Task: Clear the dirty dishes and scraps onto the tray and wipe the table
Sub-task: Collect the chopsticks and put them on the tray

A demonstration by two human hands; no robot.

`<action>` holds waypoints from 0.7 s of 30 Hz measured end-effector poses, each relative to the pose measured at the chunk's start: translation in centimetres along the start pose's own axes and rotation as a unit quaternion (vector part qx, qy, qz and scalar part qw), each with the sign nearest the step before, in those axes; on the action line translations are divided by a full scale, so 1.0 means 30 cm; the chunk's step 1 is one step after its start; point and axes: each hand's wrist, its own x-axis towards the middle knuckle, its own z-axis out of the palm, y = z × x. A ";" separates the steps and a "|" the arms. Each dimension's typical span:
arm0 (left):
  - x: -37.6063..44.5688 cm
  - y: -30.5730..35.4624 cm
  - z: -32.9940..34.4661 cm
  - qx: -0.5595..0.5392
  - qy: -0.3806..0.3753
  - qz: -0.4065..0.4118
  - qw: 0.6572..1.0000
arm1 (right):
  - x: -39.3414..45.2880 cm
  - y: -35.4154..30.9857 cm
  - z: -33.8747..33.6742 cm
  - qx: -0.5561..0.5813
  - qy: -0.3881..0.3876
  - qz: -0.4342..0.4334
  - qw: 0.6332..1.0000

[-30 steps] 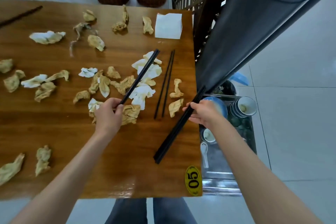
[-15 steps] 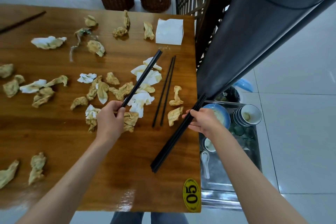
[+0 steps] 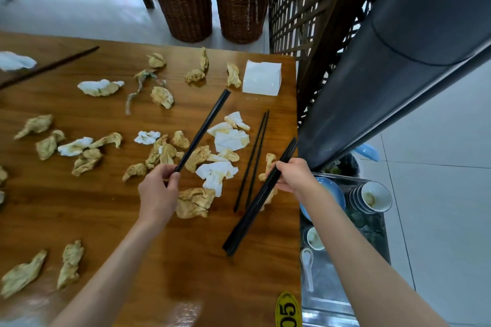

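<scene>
Your left hand (image 3: 158, 192) grips one chopstick pair (image 3: 203, 130), your right hand (image 3: 293, 176) a bundle (image 3: 259, 198); loosened fingers could drop sticks off the bench (image 3: 111, 210).

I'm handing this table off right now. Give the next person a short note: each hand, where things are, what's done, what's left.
Left hand: grip on one pair of black chopsticks.
Right hand: grip on a bundle of black chopsticks.
Loose pair of chopsticks lies on the table between them.
Done: bowls and spoon are on the tray.
Left: chopsticks, soiled napkins, napkin stack, wiping.
</scene>
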 end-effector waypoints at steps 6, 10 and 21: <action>0.096 -0.004 -0.024 -0.005 -0.021 0.001 1.000 | 0.081 -0.103 0.077 -0.046 0.055 -0.007 0.997; 0.157 0.009 -0.030 0.001 -0.038 0.005 0.999 | 0.134 -0.157 0.097 -0.081 0.081 -0.003 0.993; 0.303 -0.023 -0.030 -0.008 -0.087 0.017 0.996 | 0.241 -0.231 0.154 -0.251 0.124 -0.015 0.960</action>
